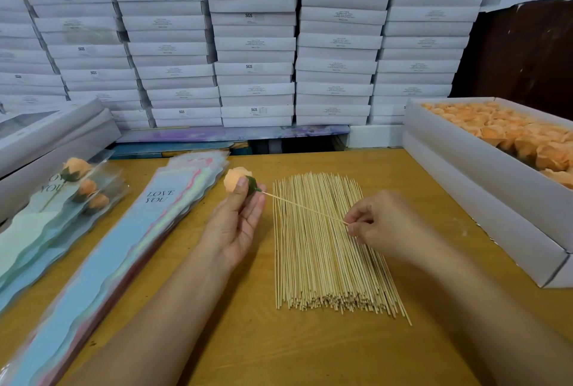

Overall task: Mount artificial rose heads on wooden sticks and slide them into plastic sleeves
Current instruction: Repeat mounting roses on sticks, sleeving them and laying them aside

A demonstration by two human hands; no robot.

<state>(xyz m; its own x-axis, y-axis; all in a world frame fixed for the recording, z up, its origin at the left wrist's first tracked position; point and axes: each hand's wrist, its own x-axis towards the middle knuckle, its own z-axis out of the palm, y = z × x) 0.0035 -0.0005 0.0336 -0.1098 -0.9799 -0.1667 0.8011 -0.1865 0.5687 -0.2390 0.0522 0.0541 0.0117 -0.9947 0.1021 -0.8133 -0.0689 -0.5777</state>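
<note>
My left hand [238,224] holds an orange rose head [236,177] with a green base between thumb and fingers, above the table. A thin wooden stick [305,208] runs from the rose's base to my right hand [376,224], which pinches its other end. Beneath the stick lies a pile of wooden sticks [328,255] on the wooden table [310,348]. A stack of blue "LOVE YOU" plastic sleeves [117,249] lies to the left of my left hand. Further left are sleeved roses [83,187].
A white box [483,199] full of orange rose heads [508,131] stands at the right edge of the table. Stacked white boxes [254,44] form a wall at the back. Grey boxes [46,137] sit at the far left.
</note>
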